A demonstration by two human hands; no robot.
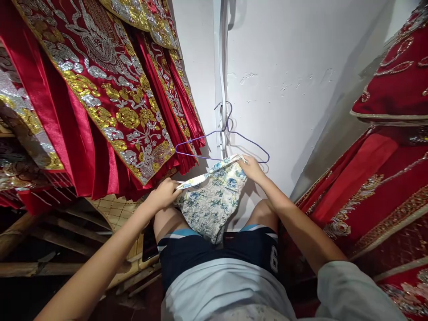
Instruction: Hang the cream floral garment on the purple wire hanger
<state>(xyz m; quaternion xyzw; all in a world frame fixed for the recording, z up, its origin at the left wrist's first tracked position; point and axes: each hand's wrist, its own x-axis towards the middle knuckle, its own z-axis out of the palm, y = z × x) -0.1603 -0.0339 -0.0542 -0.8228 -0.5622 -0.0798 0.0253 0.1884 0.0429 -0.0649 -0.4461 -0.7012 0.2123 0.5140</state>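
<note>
A white cloth garment with a blue floral print (210, 200) is stretched by its upper edge between my hands, hanging down over my lap. My left hand (166, 192) pinches the left end of that edge, with the fingers closed. The right end is gripped by my right hand (249, 167), a little higher up. Just behind the garment's top edge, a purple wire hanger (247, 137) hangs with its hook at a white vertical strip (221, 80) along the wall.
Red garments with gold and silver sequins (123, 111) hang at the left. More red embroidered cloth (371, 191) fills the right side. A bamboo frame (43, 269) stands at the lower left. Ahead is a white wall (277, 58) with peeling paint.
</note>
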